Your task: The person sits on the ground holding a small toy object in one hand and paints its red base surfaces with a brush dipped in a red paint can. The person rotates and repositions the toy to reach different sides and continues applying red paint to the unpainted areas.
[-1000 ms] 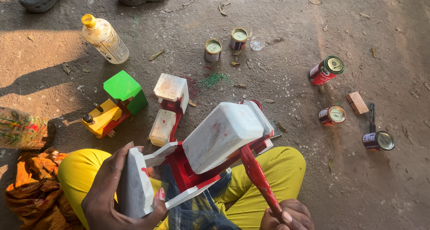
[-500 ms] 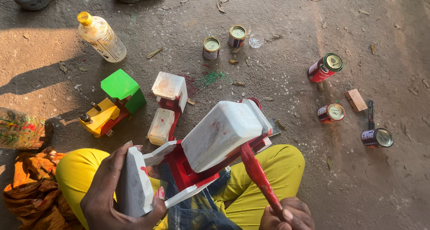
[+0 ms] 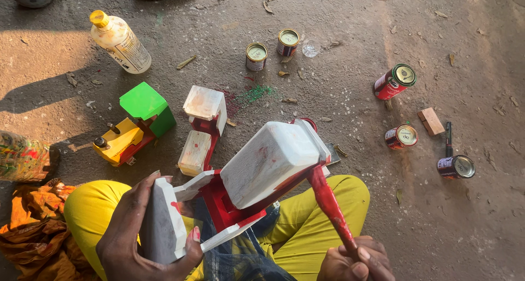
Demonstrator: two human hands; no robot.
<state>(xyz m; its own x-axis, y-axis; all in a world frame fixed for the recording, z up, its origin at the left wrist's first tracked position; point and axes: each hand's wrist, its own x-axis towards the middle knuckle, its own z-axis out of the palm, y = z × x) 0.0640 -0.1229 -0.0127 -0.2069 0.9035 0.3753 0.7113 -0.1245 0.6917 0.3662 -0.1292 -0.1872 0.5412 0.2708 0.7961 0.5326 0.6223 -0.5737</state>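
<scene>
The left hand is closed around the front end of the white and red wooden toy truck on the lap; the right hand grips the red paintbrush, its tip touching the truck's right edge, pointing up-left

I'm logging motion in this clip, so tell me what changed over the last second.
Almost nothing changed. The left hand keeps its grip on the white end of the wooden toy truck on the lap, and the right hand still holds the red-coated brush with its tip against the truck's lower edge. Only the view drifted slightly. The paint tins, bottle and green and yellow toy lie where they did.
</scene>
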